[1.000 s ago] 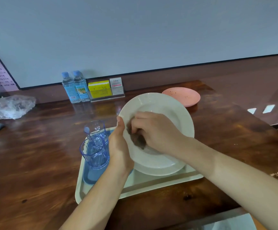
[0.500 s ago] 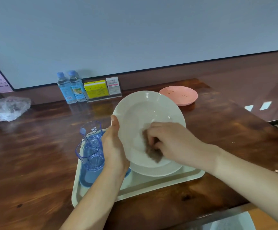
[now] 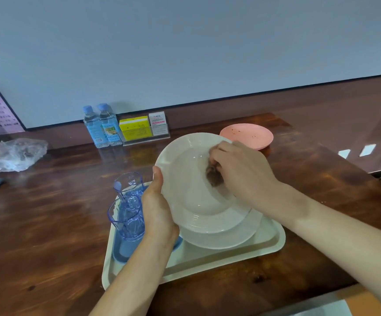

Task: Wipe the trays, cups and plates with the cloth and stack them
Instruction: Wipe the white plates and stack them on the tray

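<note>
The white plate is tilted up over the cream tray, with its lower rim just above or on a second white plate that lies flat in the tray; I cannot tell if the two touch. The left hand is closed on the left rim, thumb on the front face. The right hand is closed around a brown cloth and presses it on the upper right part of the plate's inner face.

The main risk, in my judgement, is the grip: only one hand carries the plate, at one edge, and the push of the cloth comes far from that edge. A strong stroke can turn the plate in the fingers, and then it drops on the plate below and may chip both.

Two blue transparent cups stand in the tray just beside the left wrist. If the left arm moves sideways, it can knock them over.

The pink plate sits on the table behind the right hand, with crumbs on it. A wide stroke may hit it
</note>
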Motion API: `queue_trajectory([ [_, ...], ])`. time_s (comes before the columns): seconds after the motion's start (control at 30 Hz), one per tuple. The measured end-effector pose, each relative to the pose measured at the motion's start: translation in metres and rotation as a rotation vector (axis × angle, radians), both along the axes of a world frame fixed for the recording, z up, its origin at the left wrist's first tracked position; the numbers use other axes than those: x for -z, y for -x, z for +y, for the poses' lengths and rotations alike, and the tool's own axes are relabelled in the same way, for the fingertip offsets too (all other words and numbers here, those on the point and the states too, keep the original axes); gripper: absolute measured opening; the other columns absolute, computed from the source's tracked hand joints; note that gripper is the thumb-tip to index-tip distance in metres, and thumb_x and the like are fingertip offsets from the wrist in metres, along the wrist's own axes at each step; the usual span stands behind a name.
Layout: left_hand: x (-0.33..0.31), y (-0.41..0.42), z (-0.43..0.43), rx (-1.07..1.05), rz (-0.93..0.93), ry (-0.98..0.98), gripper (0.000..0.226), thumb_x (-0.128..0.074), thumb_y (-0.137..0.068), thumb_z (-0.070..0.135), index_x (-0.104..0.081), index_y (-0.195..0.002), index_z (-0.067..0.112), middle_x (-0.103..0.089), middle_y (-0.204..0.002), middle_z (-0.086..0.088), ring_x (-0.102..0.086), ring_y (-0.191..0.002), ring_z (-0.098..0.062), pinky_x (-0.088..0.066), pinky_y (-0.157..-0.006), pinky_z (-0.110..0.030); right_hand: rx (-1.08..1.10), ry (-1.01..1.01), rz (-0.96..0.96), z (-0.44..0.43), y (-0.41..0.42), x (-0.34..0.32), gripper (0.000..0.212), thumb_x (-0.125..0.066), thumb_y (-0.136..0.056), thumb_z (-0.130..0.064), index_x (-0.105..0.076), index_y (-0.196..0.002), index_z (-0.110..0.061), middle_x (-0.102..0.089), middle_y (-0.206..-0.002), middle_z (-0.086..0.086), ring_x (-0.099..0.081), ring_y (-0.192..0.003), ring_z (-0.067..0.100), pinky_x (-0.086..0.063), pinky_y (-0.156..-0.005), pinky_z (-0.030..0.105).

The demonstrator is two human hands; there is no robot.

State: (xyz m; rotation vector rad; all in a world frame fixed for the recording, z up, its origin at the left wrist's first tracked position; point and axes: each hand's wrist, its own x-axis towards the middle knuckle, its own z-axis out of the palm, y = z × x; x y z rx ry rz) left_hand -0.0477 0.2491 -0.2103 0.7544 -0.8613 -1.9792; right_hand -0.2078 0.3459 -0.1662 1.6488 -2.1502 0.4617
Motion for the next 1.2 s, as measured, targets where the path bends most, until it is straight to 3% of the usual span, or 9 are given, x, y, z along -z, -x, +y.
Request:
queue_trajectory([
  [0.17,0.000,0.001,0.001,0.014,0.009,-0.022,0.049,-0.060,-0.101,0.056,-0.074,-0.127,0.016,-0.079,-0.122,-0.015,-0.073,-0.117,-0.040,-0.051,-0.110,-0.064,-0.105,-0.294,-0.179,0.030,-0.030,-0.001,0.016,-0.063,-0.092,-0.018,-0.051,-0.093,-0.029,-0.054,-0.102,-0.010,-0.061,-0.098,0.020,-0.039,-0.073,0.034],
  [0.3,-0.008,0.000,0.009,0.092,0.053,-0.044,0.052,-0.055,-0.104,0.054,-0.076,-0.121,0.009,-0.079,-0.118,-0.019,-0.077,-0.111,-0.036,-0.057,-0.101,-0.052,-0.331,-0.107,-0.492,0.003,-0.057,-0.002,0.011,-0.068,-0.095,-0.015,-0.068,-0.095,-0.027,-0.064,-0.098,-0.013,-0.060,-0.088,0.010,-0.047,-0.078,0.025],
  [0.47,-0.008,-0.002,0.003,0.079,0.076,-0.044,0.048,-0.048,-0.110,0.048,-0.075,-0.124,0.011,-0.078,-0.122,-0.016,-0.073,-0.119,-0.034,-0.050,-0.112,-0.050,-0.281,0.108,-0.215,-0.033,-0.031,0.001,0.018,-0.065,-0.095,-0.010,-0.071,-0.107,-0.022,-0.065,-0.116,-0.006,-0.062,-0.098,0.022,-0.055,-0.077,0.046],
  [0.67,-0.005,-0.004,-0.006,0.033,0.094,-0.102,0.044,-0.057,-0.105,0.051,-0.072,-0.131,0.019,-0.077,-0.128,-0.014,-0.070,-0.122,-0.039,-0.050,-0.110,-0.060,-0.121,-0.116,0.026,0.005,0.006,-0.004,0.020,-0.062,-0.099,-0.020,-0.073,-0.114,-0.027,-0.061,-0.114,-0.009,-0.060,-0.098,0.019,-0.056,-0.071,0.041],
  [0.8,-0.005,-0.003,-0.004,0.006,0.050,-0.055,0.036,-0.059,-0.104,0.051,-0.077,-0.115,0.021,-0.081,-0.115,-0.010,-0.073,-0.114,-0.038,-0.053,-0.107,-0.059,-0.179,-0.326,-0.123,0.037,-0.002,-0.008,0.016,-0.063,-0.100,-0.028,-0.075,-0.110,-0.031,-0.063,-0.110,-0.015,-0.063,-0.101,0.013,-0.053,-0.088,0.035],
  [0.93,-0.007,-0.002,-0.005,0.033,0.066,-0.100,0.044,-0.058,-0.104,0.053,-0.074,-0.122,0.016,-0.078,-0.125,-0.016,-0.070,-0.121,-0.041,-0.051,-0.108,-0.058,-0.364,-0.325,-0.437,0.051,-0.016,-0.002,0.017,-0.073,-0.095,-0.020,-0.078,-0.106,-0.031,-0.068,-0.108,-0.019,-0.063,-0.105,0.002,-0.049,-0.093,0.023],
  [1.03,-0.011,-0.002,-0.002,0.086,0.068,-0.134,0.055,-0.059,-0.102,0.057,-0.073,-0.126,0.010,-0.075,-0.129,-0.020,-0.071,-0.120,-0.042,-0.050,-0.110,-0.057,-0.495,-0.245,-0.582,0.039,-0.037,0.011,0.021,-0.074,-0.092,-0.012,-0.081,-0.107,-0.025,-0.067,-0.110,-0.017,-0.063,-0.108,0.005,-0.051,-0.097,0.028],
  [1.13,-0.009,-0.004,-0.002,0.103,-0.011,-0.114,0.056,-0.063,-0.097,0.064,-0.081,-0.100,0.012,-0.081,-0.098,-0.013,-0.080,-0.091,-0.030,-0.065,-0.081,-0.038,-0.543,-0.120,-0.546,0.012,-0.055,0.019,0.024,-0.070,-0.093,-0.006,-0.081,-0.107,-0.023,-0.065,-0.109,-0.012,-0.063,-0.103,0.007,-0.052,-0.092,0.034],
  [1.2,-0.007,-0.004,-0.005,0.123,-0.004,-0.080,0.052,-0.060,-0.101,0.061,-0.066,-0.073,0.017,-0.063,-0.070,-0.005,-0.069,-0.062,-0.019,-0.056,-0.053,-0.023,-0.553,-0.034,-0.495,-0.008,-0.060,0.016,0.025,-0.066,-0.092,-0.003,-0.080,-0.104,-0.019,-0.064,-0.109,-0.007,-0.062,-0.099,0.010,-0.052,-0.088,0.036],
])
